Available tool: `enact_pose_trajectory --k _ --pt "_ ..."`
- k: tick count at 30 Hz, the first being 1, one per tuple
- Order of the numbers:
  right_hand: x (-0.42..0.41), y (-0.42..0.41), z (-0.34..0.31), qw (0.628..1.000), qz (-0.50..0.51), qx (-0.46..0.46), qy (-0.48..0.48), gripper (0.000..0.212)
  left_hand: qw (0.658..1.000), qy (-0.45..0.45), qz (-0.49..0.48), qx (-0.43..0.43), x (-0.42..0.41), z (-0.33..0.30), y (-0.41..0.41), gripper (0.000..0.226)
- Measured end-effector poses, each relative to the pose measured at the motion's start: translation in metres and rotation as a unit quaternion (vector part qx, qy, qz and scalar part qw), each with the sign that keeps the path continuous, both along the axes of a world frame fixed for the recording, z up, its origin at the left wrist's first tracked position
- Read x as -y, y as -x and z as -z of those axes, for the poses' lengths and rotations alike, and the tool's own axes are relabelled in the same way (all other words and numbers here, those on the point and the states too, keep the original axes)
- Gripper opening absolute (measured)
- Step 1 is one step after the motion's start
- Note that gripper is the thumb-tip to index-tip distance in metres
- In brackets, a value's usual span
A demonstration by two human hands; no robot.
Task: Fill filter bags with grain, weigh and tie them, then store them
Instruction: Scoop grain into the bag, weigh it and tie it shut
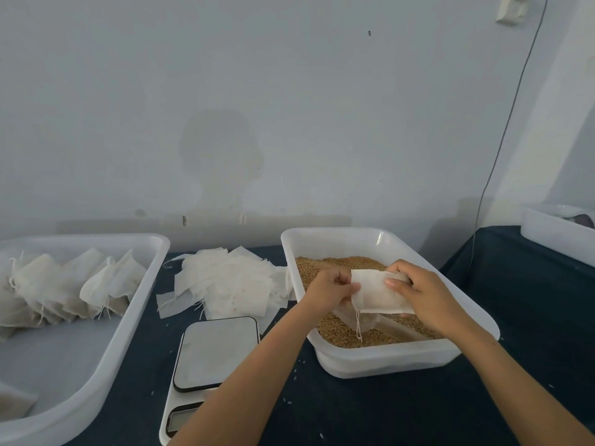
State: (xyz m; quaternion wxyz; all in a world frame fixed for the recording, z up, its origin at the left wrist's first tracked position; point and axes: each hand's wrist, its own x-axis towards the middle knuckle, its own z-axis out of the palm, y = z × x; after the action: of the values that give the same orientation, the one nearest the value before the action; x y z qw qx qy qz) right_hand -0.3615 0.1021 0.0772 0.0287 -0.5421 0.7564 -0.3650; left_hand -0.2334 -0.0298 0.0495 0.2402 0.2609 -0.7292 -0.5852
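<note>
Two hands hold one filter bag (380, 292) over the grain (354, 336) in the right-hand tub (386, 362). The left hand (335, 286) pinches the bag's left edge with curled fingers; the right hand (421, 294) grips its right side, thumb on top. The bag lies nearly flat and its drawstring (358, 326) hangs down toward the grain. Whether any grain is in it yet cannot be told.

Just left of the tub lies a loose pile of empty bags (228, 284), with the scale (215, 349) in front of it on the dark cloth (322, 397). Farther left, a second tub (135, 304) holds tied bags (70, 284).

Risks, as I judge them: the thin bag could tear or fold shut if its mouth is pulled unevenly, and grain could spill past the mouth or onto the cloth, where a few stray grains (289, 401) already lie. The dangling string could get buried in the grain.
</note>
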Motion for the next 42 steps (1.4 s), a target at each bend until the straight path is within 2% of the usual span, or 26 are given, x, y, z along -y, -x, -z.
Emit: enact_pose_trajectory --k 6,11,15,17,19,21,23,28,30,33,37,38,42 --pt "0.002 0.001 -0.007 0.999 0.011 -0.002 -0.034 0.01 1.0 -0.018 0.007 0.013 -0.003 0.004 0.003 0.014" --pt "0.003 0.0 -0.006 0.999 0.007 0.029 -0.03 0.01 1.0 0.011 0.003 0.005 -0.002 0.006 0.003 0.013" --pt "0.004 -0.004 0.006 0.993 0.027 0.109 -0.027 0.006 0.994 0.108 -0.018 -0.014 -0.002 0.002 0.005 0.013" --pt "0.004 -0.006 0.014 0.978 0.026 0.203 -0.047 0.004 0.989 0.147 -0.005 -0.017 -0.002 -0.002 0.007 0.009" --pt "0.003 -0.008 0.021 0.958 0.007 0.278 -0.07 0.019 0.983 0.184 0.014 -0.012 -0.001 -0.006 0.008 0.009" --pt "0.005 -0.008 0.023 0.961 0.003 0.26 -0.094 0.036 0.973 0.225 0.044 -0.005 -0.001 -0.011 0.007 0.007" --pt "0.01 -0.009 0.02 0.968 -0.001 0.228 -0.103 0.041 0.957 0.277 0.082 0.005 -0.002 -0.017 0.004 0.004" --pt "0.02 -0.018 0.017 0.971 0.001 0.235 -0.047 0.012 0.909 0.399 0.119 0.031 -0.001 -0.028 0.001 0.006" --pt "0.023 -0.022 0.016 0.978 0.036 0.207 -0.012 0.005 0.917 0.385 0.097 0.025 0.0 -0.028 0.0 0.008" --pt "0.023 -0.023 0.017 0.97 0.067 0.227 0.054 0.006 0.935 0.351 0.054 0.017 0.003 -0.023 -0.006 0.015" --pt "0.023 -0.023 0.019 0.973 0.059 0.216 0.058 0.003 0.913 0.401 0.042 0.056 0.008 -0.02 -0.014 0.016" --pt "0.023 -0.024 0.019 0.976 0.063 0.199 0.053 0.004 0.91 0.409 0.038 0.059 0.008 -0.021 -0.016 0.015" --pt "0.028 -0.03 0.014 0.997 0.056 0.041 0.034 0.034 0.886 0.458 -0.019 0.076 0.009 -0.028 -0.023 0.021"
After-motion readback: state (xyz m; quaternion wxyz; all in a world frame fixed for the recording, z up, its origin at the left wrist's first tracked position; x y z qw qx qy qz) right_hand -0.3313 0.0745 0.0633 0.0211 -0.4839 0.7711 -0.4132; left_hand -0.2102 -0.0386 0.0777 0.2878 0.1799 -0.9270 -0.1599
